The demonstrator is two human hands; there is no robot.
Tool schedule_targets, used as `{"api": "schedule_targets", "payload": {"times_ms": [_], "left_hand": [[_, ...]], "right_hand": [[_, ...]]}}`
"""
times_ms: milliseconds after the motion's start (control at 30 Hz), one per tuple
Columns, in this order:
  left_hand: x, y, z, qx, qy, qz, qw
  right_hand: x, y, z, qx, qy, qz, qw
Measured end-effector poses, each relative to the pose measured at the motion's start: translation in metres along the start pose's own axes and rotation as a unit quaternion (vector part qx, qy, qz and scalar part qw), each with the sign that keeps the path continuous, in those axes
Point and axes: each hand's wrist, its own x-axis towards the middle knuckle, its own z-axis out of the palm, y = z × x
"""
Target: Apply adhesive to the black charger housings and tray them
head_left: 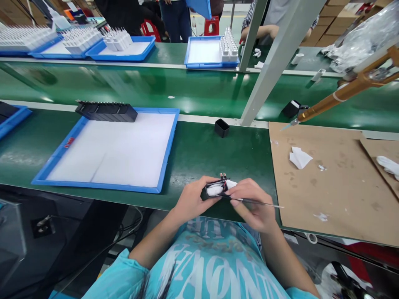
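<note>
My left hand (pixel 193 199) is closed around a small black charger housing (pixel 215 189) with white inside and metal prongs on top, held just above the near edge of the green bench. My right hand (pixel 254 203) pinches a thin pair of tweezers (pixel 258 202) whose tips touch the housing, while the long end points right. A blue tray (pixel 170 143) with a white liner lies to the left, with a row of black housings (pixel 106 111) along its far edge. One loose black housing (pixel 221 127) stands further back on the bench.
A brown cardboard sheet (pixel 327 187) with a scrap of white paper (pixel 299 158) covers the bench at right. A brass-coloured tool (pixel 336 96) hangs over it. A grey post (pixel 274 58) rises behind. Blue trays of white parts (pixel 212 52) and other people stand across the conveyor.
</note>
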Motion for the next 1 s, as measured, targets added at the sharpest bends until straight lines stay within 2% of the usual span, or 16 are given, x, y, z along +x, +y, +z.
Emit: {"api": "schedule_targets", "payload": {"times_ms": [100,167,267,333,400,500,567,633,700,767,867,1000], "left_hand": [[0.000,-0.010,-0.008,0.042,-0.015,-0.039,0.998],[-0.001,-0.019,-0.015,0.054,-0.026,-0.066,0.996],[0.000,-0.026,-0.024,0.032,-0.042,-0.084,0.995],[0.003,-0.027,-0.028,0.007,-0.055,-0.076,0.996],[0.005,-0.027,-0.029,-0.009,-0.068,-0.071,0.995],[0.007,-0.029,-0.028,-0.002,-0.077,-0.070,0.995],[0.007,-0.031,-0.025,0.011,-0.067,-0.070,0.995],[0.007,-0.034,-0.023,0.019,-0.053,-0.071,0.996],[0.007,-0.036,-0.020,0.023,-0.036,-0.071,0.997],[0.008,-0.038,-0.018,0.030,-0.019,-0.067,0.997],[0.008,-0.044,-0.013,0.038,0.004,-0.054,0.998],[0.006,-0.053,-0.007,0.039,0.017,-0.030,0.999]], "right_hand": [[-0.006,0.006,-0.014,0.010,0.102,0.039,0.994],[-0.008,0.014,-0.028,-0.057,0.116,0.054,0.990],[-0.008,0.030,-0.047,-0.254,0.040,0.061,0.964],[-0.009,0.042,-0.057,-0.375,-0.040,0.069,0.923],[-0.011,0.054,-0.064,-0.449,-0.108,0.077,0.884],[-0.015,0.066,-0.071,-0.483,-0.165,0.087,0.855],[-0.014,0.069,-0.077,-0.481,-0.176,0.096,0.854],[-0.006,0.066,-0.081,-0.467,-0.160,0.110,0.863],[0.011,0.059,-0.083,-0.454,-0.129,0.122,0.873],[0.035,0.052,-0.079,-0.462,-0.119,0.125,0.870],[0.084,0.052,-0.063,-0.504,-0.176,0.117,0.838],[0.166,0.081,-0.033,-0.535,-0.249,0.103,0.801]]}}
